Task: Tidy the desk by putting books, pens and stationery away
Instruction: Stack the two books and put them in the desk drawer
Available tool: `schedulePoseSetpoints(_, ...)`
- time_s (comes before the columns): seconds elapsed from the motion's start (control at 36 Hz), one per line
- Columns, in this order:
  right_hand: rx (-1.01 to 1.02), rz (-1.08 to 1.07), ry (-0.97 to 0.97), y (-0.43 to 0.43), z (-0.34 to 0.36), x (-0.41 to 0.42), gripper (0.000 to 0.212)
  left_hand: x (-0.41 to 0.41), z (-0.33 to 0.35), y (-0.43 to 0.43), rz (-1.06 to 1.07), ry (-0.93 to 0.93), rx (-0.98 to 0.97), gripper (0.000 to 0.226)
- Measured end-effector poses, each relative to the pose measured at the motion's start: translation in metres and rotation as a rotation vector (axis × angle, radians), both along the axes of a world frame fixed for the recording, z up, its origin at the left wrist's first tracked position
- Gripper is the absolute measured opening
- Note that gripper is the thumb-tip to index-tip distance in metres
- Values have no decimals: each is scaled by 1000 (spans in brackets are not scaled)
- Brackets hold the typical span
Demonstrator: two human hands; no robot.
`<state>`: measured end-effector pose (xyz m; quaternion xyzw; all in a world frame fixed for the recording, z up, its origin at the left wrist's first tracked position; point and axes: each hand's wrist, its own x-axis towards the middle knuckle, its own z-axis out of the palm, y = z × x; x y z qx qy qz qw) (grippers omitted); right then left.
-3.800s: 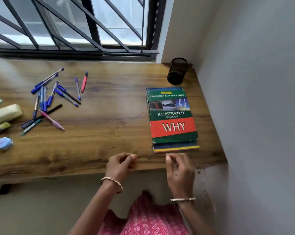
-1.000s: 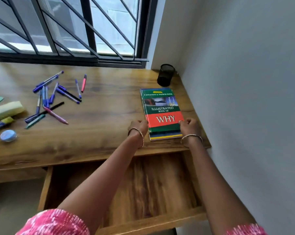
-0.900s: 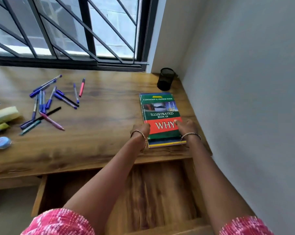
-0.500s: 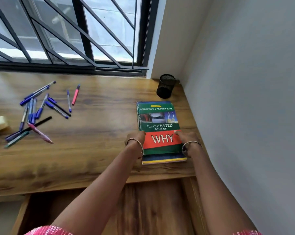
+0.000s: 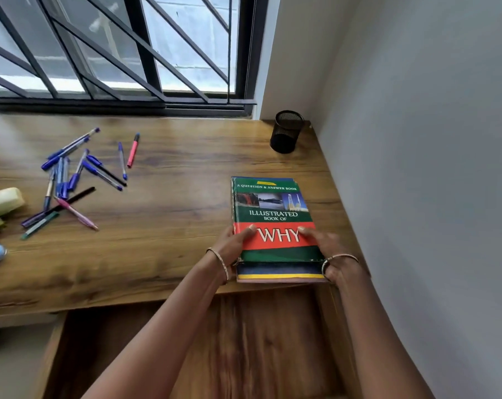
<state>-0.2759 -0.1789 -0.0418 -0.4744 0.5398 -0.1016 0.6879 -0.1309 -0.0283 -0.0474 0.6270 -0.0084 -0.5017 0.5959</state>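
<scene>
I see the book stack [image 5: 273,208] lying on the desk [image 5: 172,226] near its right edge, one book on top of another. From the stack, the mesh cup [image 5: 286,132] stands at 12 o'clock in the far corner. The scattered pens [image 5: 77,180] lie well apart at 10 o'clock, and the open drawer [image 5: 258,341] sits at 6 o'clock, below the desk's near edge. The left hand [image 5: 234,244] grips the stack at 8 o'clock, the right hand [image 5: 324,246] at 4 o'clock.
</scene>
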Motion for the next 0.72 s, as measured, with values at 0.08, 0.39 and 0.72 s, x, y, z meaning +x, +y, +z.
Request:
schedulePoseSetpoints(0.08, 32, -20, -77, 30, 13, -25, 46, -18, 9, 28, -3, 63, -41, 41)
schedulePoseSetpoints(0.39, -7, 144, -57, 118, 46, -148, 42, -126, 51, 140, -150, 241, -168, 43)
schedulePoseSetpoints(0.72, 48, 200, 86, 169, 44, -234, 51, -186, 34, 179, -332, 357, -15, 35)
